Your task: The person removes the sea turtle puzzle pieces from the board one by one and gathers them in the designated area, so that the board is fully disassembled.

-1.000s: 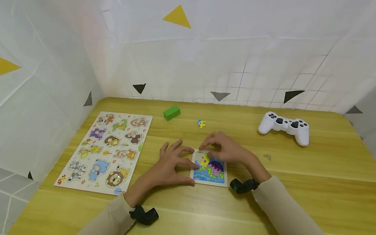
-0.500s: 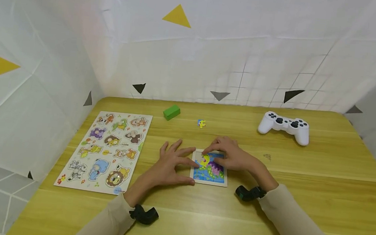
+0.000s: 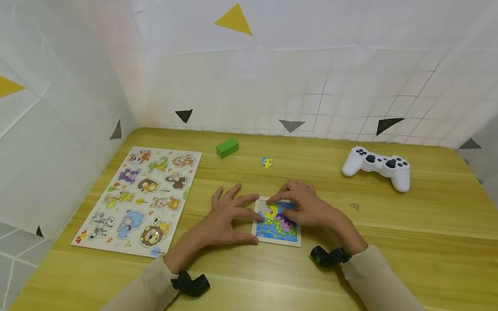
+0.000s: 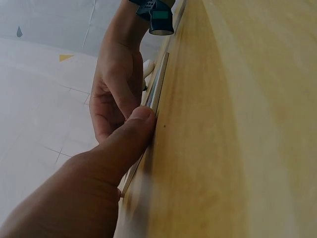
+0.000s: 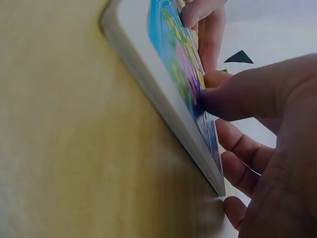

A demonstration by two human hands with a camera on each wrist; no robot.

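A small square jigsaw puzzle [image 3: 275, 233] lies flat in its pale frame, showing a yellow and purple cartoon animal on blue. Its upper left corner shows a bare patch. My left hand [image 3: 222, 222] is spread along the left side, the thumb [image 4: 141, 115] touching the frame's edge and a fingertip on the picture. My right hand [image 3: 309, 205] arches over the upper right part; its thumb [image 5: 220, 101] presses on the purple area and the index finger reaches the upper left. No piece shows between its fingers. Behind lies a loose yellow and blue puzzle piece [image 3: 267, 163].
A large animal puzzle board [image 3: 138, 200] lies on the left of the wooden table [image 3: 273, 286]. A green block [image 3: 228, 148] sits near the back edge. At the back right rests a white game controller [image 3: 377, 167].
My right hand has come down and slightly toward me over the puzzle, uncovering its top edge, then stays almost still. My left hand keeps its place.
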